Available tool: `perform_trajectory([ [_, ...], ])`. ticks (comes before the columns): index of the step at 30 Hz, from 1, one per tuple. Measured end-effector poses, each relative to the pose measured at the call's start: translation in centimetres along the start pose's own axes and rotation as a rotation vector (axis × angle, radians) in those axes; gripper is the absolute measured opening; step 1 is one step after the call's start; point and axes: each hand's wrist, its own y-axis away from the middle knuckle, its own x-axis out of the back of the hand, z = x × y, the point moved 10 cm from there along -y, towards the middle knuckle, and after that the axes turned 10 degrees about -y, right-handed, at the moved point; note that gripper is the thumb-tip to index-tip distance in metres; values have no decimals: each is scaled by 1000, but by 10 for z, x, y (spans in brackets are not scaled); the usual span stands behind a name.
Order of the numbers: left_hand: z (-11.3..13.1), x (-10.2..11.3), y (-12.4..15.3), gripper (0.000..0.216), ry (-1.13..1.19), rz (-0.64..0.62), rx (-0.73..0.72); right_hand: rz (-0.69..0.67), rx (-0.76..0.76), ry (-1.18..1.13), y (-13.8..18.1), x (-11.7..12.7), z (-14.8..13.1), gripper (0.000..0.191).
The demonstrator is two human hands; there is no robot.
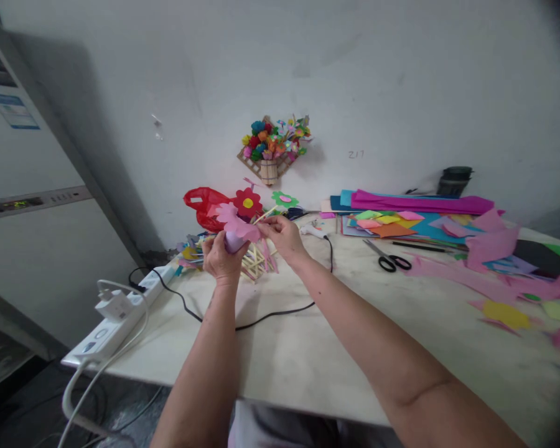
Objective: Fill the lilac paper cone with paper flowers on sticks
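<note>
My left hand point(220, 256) is closed around the base of a pale purple paper flower point(236, 227), held up above the far left of the table. My right hand point(284, 236) pinches the flower's pink petal edge from the right, fingers pressed together. Just behind them stand a red paper flower with a yellow centre point(247, 202) and a green one with a pink centre point(285, 200) on thin sticks. A small frame of wooden sticks point(256, 261) lies on the table under my hands.
A white power strip point(116, 317) with a plugged charger lies at the table's left edge, and a black cable point(261, 317) crosses the table point(308, 354). Black scissors point(389, 258), a glue gun point(313, 231), stacked coloured paper point(401, 214) and pink scraps point(494, 249) fill the right. A flower basket point(273, 146) hangs on the wall.
</note>
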Motion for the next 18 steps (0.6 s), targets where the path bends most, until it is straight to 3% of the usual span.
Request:
perform_trajectory([
  [6, 6, 3, 2, 55, 22, -1, -46, -6, 85, 118, -3, 2, 0, 18],
  [13, -2, 0, 4, 43, 12, 15, 56, -19, 294, 223, 3, -5, -19, 13],
  [18, -9, -12, 4, 50, 8, -29, 121, -37, 450, 382, 14, -17, -35, 11],
])
